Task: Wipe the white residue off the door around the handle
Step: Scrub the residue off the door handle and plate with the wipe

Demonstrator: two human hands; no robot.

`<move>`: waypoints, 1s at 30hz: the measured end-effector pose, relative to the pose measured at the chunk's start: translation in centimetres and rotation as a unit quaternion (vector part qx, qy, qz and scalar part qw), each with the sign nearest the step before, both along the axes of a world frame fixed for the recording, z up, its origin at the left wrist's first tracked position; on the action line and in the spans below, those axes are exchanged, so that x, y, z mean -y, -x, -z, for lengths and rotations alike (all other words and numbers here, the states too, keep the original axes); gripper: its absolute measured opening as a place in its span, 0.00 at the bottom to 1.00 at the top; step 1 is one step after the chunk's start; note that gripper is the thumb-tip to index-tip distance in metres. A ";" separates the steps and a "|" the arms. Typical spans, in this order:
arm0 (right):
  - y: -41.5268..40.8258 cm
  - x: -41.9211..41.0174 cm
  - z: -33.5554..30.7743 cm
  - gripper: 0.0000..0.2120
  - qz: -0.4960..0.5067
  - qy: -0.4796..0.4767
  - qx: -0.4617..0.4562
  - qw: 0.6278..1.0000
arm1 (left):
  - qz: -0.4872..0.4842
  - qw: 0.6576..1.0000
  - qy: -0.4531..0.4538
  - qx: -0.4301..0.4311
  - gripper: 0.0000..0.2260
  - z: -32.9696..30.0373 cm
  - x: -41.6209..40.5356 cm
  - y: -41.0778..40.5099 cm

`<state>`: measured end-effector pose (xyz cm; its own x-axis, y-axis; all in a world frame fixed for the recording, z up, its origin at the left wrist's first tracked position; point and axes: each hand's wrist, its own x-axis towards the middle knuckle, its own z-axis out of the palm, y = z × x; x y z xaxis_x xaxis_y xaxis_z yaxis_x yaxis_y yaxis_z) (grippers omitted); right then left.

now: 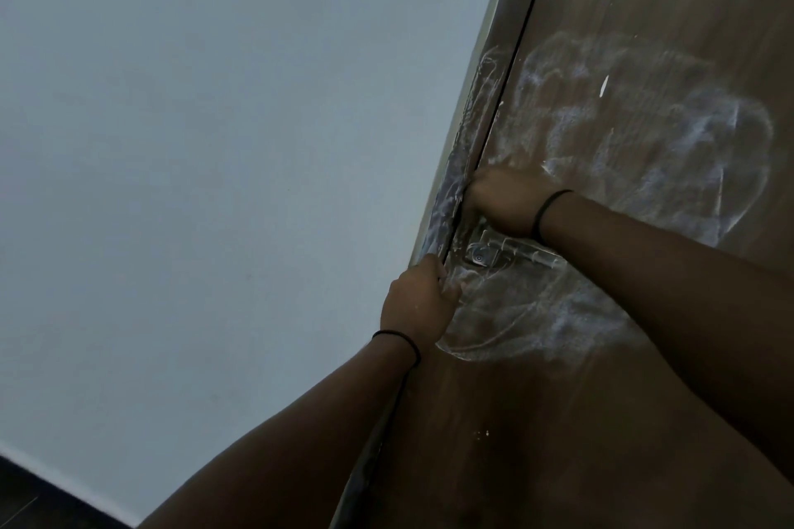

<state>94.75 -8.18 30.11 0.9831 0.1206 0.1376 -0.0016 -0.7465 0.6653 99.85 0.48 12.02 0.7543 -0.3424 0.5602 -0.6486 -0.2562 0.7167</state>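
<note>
Brown wooden door [580,421] fills the right side of the view, tilted w/ the camera; white residue [644,133] is smeared in broad swirls above the handle [507,253] and in a second patch below it, reaching approx. to the door edge; residue also streaks the door frame [468,133] just beside the gap. Metal handle sits near the door's left edge, btwn the two hands, its plate showing a small round screw; smears lie right against it. Right hand [502,198] is just above the handle, at the door edge next to the frame, fingers curled in toward the gap; whether it grips a cloth or anything else can't be told, as the fingertips are hidden; a dark band circles the wrist. Left hand [419,301] is just below the handle, fingers curled at the door edge by the frame; what it holds, if anything, can't be told either; a dark band on that wrist too. Pale wall [215,163] takes up the left side; dark floor [38,503] shows in the bottom-left corner.
</note>
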 end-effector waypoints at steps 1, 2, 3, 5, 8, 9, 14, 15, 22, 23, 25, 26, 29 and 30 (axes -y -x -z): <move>-0.1 -0.1 -0.3 0.17 0.006 -0.007 0.008 1.000 | 0.002 1.000 0.000 0.002 0.10 0.1 0.1 0.1; -0.1 0.1 -0.7 0.16 -0.001 -0.011 0.029 1.000 | 0.003 1.000 0.000 0.005 0.10 0.1 0.0 0.1; -0.1 0.4 -0.8 0.16 -0.011 -0.012 0.050 0.999 | 0.003 1.000 -0.001 0.008 0.10 0.2 0.0 0.2; -0.2 0.2 0.0 0.14 -0.011 0.006 0.048 0.999 | 0.003 1.000 -0.001 0.014 0.10 0.3 -0.2 0.2; -0.8 -1.3 1.4 0.11 0.034 -0.008 0.007 0.999 | 0.011 1.000 0.000 0.029 0.10 0.4 -0.1 0.4; -0.9 -1.4 1.1 0.10 0.046 -0.038 0.024 0.998 | 0.016 0.999 0.005 0.032 0.09 0.3 -0.1 0.5; -0.6 0.3 0.4 0.11 0.008 -0.075 0.096 0.993 | 0.025 0.998 0.007 0.055 0.10 0.2 0.3 0.6; -0.4 0.3 0.7 0.11 0.006 -0.070 0.067 0.995 | 0.027 0.998 0.012 0.054 0.11 0.2 0.4 0.7; 0.7 3.5 1.3 0.12 -0.112 -0.113 0.173 0.972 | 0.033 0.997 0.037 0.057 0.13 -0.4 0.8 1.2; 0.9 3.8 2.0 0.10 -0.132 -0.126 0.195 0.964 | 0.035 0.997 0.037 0.055 0.13 -0.5 0.8 1.1; 1.2 4.6 2.8 0.07 -0.152 -0.186 0.265 0.934 | 0.037 0.997 0.039 0.053 0.12 -0.3 1.0 0.9; 1.2 4.9 3.1 0.07 -0.156 -0.206 0.291 0.921 | 0.037 0.997 0.041 0.052 0.12 -0.1 1.0 0.9; 1.3 5.6 4.0 0.08 -0.164 -0.193 0.271 0.929 | 0.042 0.997 0.045 0.052 0.12 0.5 1.2 0.9; 1.2 5.5 4.2 0.07 -0.166 -0.191 0.242 0.937 | 0.043 0.997 0.043 0.052 0.13 0.6 1.3 0.8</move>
